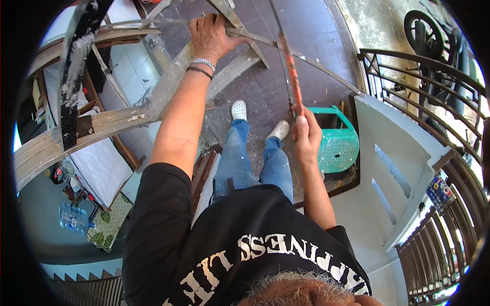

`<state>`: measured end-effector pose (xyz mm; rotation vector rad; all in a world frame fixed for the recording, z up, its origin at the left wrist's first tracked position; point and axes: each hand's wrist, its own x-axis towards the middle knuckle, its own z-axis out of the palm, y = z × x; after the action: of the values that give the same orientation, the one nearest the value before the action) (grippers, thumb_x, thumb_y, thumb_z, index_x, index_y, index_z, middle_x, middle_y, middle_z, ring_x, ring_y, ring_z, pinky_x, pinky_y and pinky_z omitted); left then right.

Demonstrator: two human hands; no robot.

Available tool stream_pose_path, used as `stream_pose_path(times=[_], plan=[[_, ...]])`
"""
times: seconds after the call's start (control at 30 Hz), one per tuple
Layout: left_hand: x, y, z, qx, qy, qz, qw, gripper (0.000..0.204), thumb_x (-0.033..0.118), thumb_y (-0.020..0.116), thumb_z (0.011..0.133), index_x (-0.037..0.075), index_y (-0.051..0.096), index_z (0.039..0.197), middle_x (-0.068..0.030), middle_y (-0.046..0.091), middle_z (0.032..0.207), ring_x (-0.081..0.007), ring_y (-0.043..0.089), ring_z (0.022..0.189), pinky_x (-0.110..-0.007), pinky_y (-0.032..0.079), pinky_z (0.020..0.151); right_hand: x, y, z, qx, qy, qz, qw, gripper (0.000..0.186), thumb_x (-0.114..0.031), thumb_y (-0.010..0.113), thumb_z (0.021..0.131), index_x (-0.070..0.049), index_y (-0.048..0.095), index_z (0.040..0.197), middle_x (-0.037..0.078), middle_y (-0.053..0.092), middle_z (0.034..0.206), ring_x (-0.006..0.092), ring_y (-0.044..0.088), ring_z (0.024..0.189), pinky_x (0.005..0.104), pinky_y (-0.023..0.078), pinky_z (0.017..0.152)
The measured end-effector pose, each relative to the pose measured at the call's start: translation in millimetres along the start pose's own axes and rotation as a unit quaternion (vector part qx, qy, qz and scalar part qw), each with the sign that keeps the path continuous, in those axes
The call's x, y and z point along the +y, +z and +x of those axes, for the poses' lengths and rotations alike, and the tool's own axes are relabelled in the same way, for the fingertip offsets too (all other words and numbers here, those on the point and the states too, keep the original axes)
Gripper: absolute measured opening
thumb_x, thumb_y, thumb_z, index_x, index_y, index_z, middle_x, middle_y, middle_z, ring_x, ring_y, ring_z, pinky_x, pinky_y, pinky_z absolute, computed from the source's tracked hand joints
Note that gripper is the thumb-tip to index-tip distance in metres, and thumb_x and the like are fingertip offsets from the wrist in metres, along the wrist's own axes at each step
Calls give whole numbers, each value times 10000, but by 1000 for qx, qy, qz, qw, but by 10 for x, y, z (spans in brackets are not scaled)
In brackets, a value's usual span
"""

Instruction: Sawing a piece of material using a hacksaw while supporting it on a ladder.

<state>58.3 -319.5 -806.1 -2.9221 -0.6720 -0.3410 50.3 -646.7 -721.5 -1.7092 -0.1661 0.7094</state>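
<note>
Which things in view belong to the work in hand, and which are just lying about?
In use:
orange saw-like tool, in the right hand
wooden frame, at the left hand

Lying about:
green plastic stool
blue water bottle
motorbike

Green stool (pixel 339 148) beside wall (pixel 380 135); blue bottle (pixel 74 218) at left; wheel (pixel 424 34) beyond dark railing (pixel 423 61).

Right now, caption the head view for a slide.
Left hand on a weathered frame, right hand holding an orange-framed saw, green stool nearby.
</note>
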Motion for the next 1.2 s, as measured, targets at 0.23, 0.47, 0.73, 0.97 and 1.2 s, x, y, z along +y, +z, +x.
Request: stream_pose_path(times=[0.23, 0.47, 0.73, 0.97, 1.2], plan=[[89, -27, 38, 0, 5, -41, 999, 973, 913, 551, 528, 116, 641, 1078, -109, 605, 983, -258, 525, 1009, -450, 260, 962, -92, -88, -25, -8, 23, 56, 998, 397, -303, 460, 996, 38, 580, 1160, -44, 418, 598, 29, 371, 506, 201, 287, 472], [138, 60, 23, 68, -4, -33, 997, 1019, 965, 451, 529, 156, 648, 1116, -129, 606, 1047, -269, 502, 1098, -522, 217, 984, -251, -52, -34, -9, 55, 64, 996, 385, -296, 447, 1004, 25, 578, 1171, -44, 426, 600, 27, 371, 507, 205, 291, 467], [139, -35, 4, 42, -10, -37, 998, 1011, 966, 444, 525, 171, 641, 1117, -127, 577, 1034, -244, 491, 1078, -457, 252, 973, -354, -336, -580, -12, 81, 18, 996, 419, -333, 460, 988, 30, 589, 1152, -27, 475, 623, 31, 388, 490, 216, 293, 445], [163, 1, 98, 72, 0, -30, 997, 1002, 958, 450, 528, 136, 648, 1067, -110, 581, 996, -258, 494, 1027, -450, 278, 932, -292, 254, 838, -14, 10, 101, 995, 370, -312, 481, 993, 21, 612, 1087, -45, 440, 647, 33, 368, 513, 215, 271, 448], [69, -8, 40, 66, -5, -33, 997, 922, 939, 483, 531, 133, 682, 931, -97, 595, 922, -249, 510, 953, -422, 295, 892, -250, -277, -322, -13, 86, 15, 996, 436, -334, 440, 988, 38, 589, 1158, -53, 406, 545, 26, 341, 444, 206, 236, 426]])
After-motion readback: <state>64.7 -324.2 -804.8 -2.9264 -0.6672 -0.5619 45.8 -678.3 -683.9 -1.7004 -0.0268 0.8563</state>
